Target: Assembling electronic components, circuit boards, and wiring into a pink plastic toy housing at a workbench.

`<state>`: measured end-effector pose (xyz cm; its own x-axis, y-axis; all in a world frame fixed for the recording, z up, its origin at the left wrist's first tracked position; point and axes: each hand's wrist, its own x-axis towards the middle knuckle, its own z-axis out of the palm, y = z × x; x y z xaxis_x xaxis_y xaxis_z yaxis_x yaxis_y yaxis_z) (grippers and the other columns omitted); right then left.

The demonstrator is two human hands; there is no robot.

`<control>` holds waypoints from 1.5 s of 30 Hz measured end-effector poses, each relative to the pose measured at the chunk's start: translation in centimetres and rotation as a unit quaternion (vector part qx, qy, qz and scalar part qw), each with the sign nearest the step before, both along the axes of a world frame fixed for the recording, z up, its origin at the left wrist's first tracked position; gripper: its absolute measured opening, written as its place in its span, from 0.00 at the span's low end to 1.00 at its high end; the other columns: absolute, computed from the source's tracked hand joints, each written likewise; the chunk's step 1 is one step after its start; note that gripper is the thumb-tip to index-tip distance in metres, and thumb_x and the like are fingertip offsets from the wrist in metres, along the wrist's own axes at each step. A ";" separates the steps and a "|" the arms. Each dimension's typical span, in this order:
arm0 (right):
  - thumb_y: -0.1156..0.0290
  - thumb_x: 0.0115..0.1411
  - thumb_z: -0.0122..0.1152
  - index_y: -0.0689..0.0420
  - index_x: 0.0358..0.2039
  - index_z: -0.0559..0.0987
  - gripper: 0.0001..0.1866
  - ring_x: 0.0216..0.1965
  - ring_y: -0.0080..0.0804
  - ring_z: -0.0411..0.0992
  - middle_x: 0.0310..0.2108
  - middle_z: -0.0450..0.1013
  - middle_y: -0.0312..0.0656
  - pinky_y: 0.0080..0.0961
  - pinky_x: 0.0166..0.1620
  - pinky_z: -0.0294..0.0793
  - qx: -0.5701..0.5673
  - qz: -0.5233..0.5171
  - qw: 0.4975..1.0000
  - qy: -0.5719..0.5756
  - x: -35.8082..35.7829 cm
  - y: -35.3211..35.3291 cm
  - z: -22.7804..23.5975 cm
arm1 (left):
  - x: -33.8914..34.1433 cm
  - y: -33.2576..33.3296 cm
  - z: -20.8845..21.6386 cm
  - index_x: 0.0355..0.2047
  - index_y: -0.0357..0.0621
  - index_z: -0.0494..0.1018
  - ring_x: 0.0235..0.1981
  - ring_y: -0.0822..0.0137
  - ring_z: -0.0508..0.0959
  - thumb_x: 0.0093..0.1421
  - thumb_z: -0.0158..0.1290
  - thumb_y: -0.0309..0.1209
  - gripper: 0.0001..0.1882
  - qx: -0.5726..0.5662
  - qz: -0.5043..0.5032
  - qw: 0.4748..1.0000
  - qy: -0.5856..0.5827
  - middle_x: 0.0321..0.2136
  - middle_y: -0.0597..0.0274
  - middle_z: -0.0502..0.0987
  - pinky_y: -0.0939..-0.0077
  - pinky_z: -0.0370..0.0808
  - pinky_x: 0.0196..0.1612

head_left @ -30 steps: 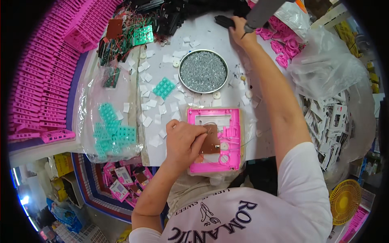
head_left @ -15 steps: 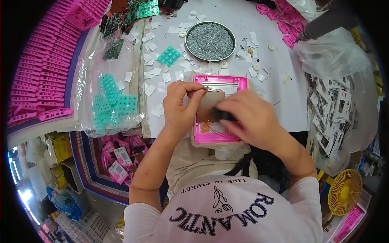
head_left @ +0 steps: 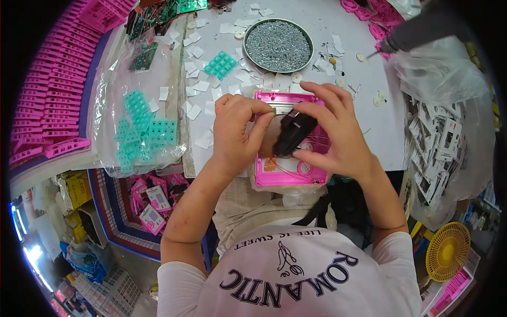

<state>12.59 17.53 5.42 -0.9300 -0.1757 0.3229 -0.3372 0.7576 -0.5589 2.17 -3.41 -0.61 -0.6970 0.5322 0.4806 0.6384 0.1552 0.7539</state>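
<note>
My left hand (head_left: 235, 129) is closed in a pinch at the upper edge of a brown board (head_left: 270, 138), probably a circuit board. Over the board's right side lies a black plastic part (head_left: 294, 132), tilted. My right hand (head_left: 338, 132) spans it, index fingertip at its upper end and thumb near its lower end, other fingers spread. Beneath both is a pink plastic casing (head_left: 288, 177) with thin red wires and a pink ring (head_left: 304, 167) inside. The casing rests on a wrapped pad at the table's near edge.
A round tin of small screws (head_left: 279, 46) stands beyond the casing. Left of it are a teal rubber keypad (head_left: 221, 64), scattered white squares and bagged teal keypads (head_left: 138, 113). A dark power driver (head_left: 422, 34) juts in at upper right, above bagged white parts (head_left: 441, 153).
My right hand has opened wider and shifted slightly up and right, and the black part shows more fully over the board. The left hand keeps its pinch.
</note>
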 end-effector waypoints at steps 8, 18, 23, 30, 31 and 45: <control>0.66 0.42 0.78 0.55 0.49 0.78 0.31 0.44 0.46 0.72 0.45 0.75 0.42 0.40 0.47 0.76 0.066 0.064 0.993 -0.071 -1.2 1.6 -0.6 | -0.5 -0.1 2.1 0.33 0.49 0.79 0.34 0.63 0.77 0.57 0.63 0.27 0.04 -0.029 -0.055 0.998 -0.022 0.30 0.69 0.79 0.66 0.65 0.49; 0.66 0.41 0.79 0.56 0.46 0.79 0.29 0.43 0.46 0.71 0.41 0.73 0.42 0.39 0.47 0.74 0.022 0.022 1.000 0.004 -0.7 -0.4 -1.4 | -2.0 -0.2 4.4 0.32 0.47 0.80 0.41 0.60 0.77 0.53 0.64 0.26 0.06 -0.170 -0.155 0.973 -0.016 0.35 0.65 0.79 0.64 0.65 0.51; 0.67 0.42 0.79 0.56 0.43 0.80 0.27 0.42 0.45 0.70 0.40 0.73 0.42 0.38 0.47 0.73 -0.037 0.028 0.998 -0.030 -0.5 0.0 -2.0 | -2.1 0.1 3.9 0.32 0.48 0.80 0.39 0.61 0.77 0.53 0.65 0.26 0.06 -0.162 -0.182 0.970 0.010 0.34 0.66 0.78 0.63 0.65 0.51; 0.69 0.41 0.79 0.56 0.40 0.80 0.24 0.42 0.44 0.71 0.39 0.73 0.41 0.38 0.46 0.74 -0.029 0.034 0.999 -0.026 -0.4 -0.2 -1.6 | -1.8 -0.8 4.5 0.36 0.50 0.81 0.37 0.61 0.79 0.51 0.66 0.25 0.11 -0.173 -0.192 0.960 0.109 0.38 0.66 0.80 0.58 0.68 0.52; 0.69 0.41 0.79 0.56 0.40 0.80 0.24 0.42 0.44 0.71 0.40 0.73 0.41 0.38 0.45 0.74 -0.028 0.033 0.999 -0.022 -0.3 -0.2 -1.7 | -1.5 -1.0 4.7 0.37 0.50 0.81 0.37 0.62 0.79 0.51 0.66 0.25 0.12 -0.181 -0.184 0.959 0.115 0.39 0.67 0.80 0.57 0.68 0.53; 0.72 0.39 0.76 0.58 0.40 0.78 0.25 0.43 0.43 0.71 0.42 0.73 0.41 0.37 0.43 0.74 0.060 0.021 0.998 0.019 0.1 -1.7 -1.0 | 1.4 -1.8 4.2 0.45 0.48 0.81 0.37 0.63 0.79 0.51 0.64 0.24 0.18 -0.181 -0.106 0.971 0.113 0.39 0.66 0.81 0.56 0.70 0.55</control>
<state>12.65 15.83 4.46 -0.9080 -0.2543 0.3330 -0.3902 0.8027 -0.4511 3.59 -5.21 3.54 -0.4516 0.8147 0.3638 0.8278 0.2305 0.5115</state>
